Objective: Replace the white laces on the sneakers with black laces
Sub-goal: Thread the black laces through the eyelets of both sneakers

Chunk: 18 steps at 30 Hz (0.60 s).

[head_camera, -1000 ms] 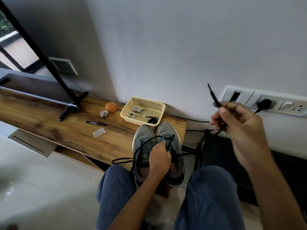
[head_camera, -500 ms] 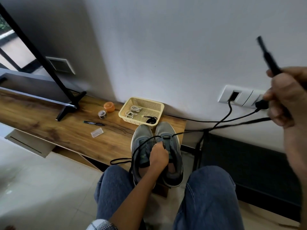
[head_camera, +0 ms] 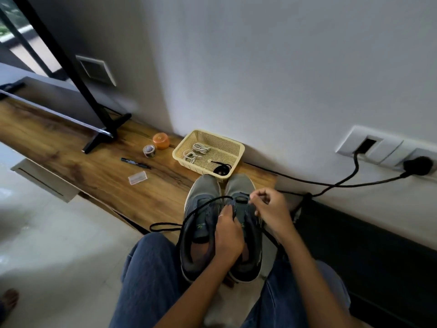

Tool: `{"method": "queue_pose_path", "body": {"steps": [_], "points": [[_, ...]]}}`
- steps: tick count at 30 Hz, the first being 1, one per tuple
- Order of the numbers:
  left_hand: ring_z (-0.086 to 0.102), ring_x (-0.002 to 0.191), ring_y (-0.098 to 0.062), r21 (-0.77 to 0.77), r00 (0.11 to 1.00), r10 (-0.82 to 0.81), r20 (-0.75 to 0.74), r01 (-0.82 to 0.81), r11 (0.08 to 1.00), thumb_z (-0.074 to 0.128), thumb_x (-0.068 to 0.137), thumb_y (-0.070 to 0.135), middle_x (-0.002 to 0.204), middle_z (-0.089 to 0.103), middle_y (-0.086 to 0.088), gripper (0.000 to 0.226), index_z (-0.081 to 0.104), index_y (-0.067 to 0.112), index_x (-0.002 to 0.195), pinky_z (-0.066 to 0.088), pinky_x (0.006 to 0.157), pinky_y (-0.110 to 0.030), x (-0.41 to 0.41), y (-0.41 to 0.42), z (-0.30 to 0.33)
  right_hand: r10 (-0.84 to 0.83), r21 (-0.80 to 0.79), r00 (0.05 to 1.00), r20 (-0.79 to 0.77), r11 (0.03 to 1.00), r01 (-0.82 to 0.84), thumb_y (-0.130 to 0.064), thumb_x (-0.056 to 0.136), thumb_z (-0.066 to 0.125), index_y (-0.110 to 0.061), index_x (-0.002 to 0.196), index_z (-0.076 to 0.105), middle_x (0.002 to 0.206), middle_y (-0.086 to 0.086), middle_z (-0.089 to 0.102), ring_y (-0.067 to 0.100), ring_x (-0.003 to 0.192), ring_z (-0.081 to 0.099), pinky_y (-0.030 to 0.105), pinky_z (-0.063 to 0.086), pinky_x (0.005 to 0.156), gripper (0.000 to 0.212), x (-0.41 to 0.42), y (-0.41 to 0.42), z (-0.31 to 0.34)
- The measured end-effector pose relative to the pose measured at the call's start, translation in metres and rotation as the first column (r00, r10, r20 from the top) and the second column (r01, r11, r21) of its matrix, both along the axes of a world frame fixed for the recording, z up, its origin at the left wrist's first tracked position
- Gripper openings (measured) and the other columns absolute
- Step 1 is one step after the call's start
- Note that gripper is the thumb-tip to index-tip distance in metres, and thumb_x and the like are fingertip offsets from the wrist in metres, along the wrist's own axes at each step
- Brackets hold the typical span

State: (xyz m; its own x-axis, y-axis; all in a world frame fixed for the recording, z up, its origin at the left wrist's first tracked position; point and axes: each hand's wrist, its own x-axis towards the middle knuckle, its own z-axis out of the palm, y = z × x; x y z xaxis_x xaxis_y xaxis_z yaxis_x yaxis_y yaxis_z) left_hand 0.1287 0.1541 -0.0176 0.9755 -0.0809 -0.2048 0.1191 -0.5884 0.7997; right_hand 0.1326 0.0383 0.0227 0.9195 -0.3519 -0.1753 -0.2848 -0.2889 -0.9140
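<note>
Two grey sneakers stand side by side at the near end of the wooden bench, the left sneaker [head_camera: 201, 209] and the right sneaker [head_camera: 246, 233]. A black lace [head_camera: 189, 216] runs from the right sneaker's front eyelets, arcs over the left one and loops onto the bench. My left hand [head_camera: 228, 235] grips the tongue area of the right sneaker. My right hand [head_camera: 269, 209] pinches the lace at the shoe's right eyelets. The cream basket [head_camera: 234, 147] behind the shoes holds white laces [head_camera: 197, 151] and a coiled black lace [head_camera: 221, 170].
On the bench [head_camera: 94, 176] lie a black pen [head_camera: 136, 162], a small clear packet [head_camera: 137, 178], a tape roll [head_camera: 149, 150] and an orange cap [head_camera: 161, 140]. A black stand leg [head_camera: 101, 136] sits farther left. Power cables [head_camera: 331, 183] run to wall sockets [head_camera: 387, 150] at right.
My right hand came down from high at the right, where it had pulled the lace taut, to the right sneaker's eyelets. My left hand stayed on the shoe.
</note>
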Motion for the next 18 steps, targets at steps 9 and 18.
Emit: {"method": "queue_pose_path", "body": {"steps": [9,18], "points": [[0.039,0.136,-0.012,-0.016,0.998,0.046,0.039,-0.045,0.999,0.041,0.102,0.014,0.148,0.043,-0.002,0.045,0.037,0.013,0.147,0.028,0.111,-0.020,-0.010,-0.002,-0.007,0.045,-0.023,0.998,0.047,0.999,-0.044,-0.010,0.087,0.065,-0.018,0.092,0.075,0.088,-0.014,0.069,-0.003,0.087,0.062,0.016,0.046,0.079,0.014,0.019,-0.004,-0.061],[0.051,0.125,-0.013,-0.043,0.987,0.145,0.066,-0.143,0.989,0.042,0.102,0.017,0.139,0.053,0.002,0.041,0.043,0.019,0.143,0.042,0.105,-0.034,-0.011,-0.006,-0.011,0.122,-0.204,0.988,0.090,0.974,-0.102,-0.010,0.085,0.068,-0.011,0.085,0.071,0.089,-0.005,0.051,0.000,0.080,0.050,0.000,0.034,0.074,0.003,0.020,-0.007,-0.068]]}}
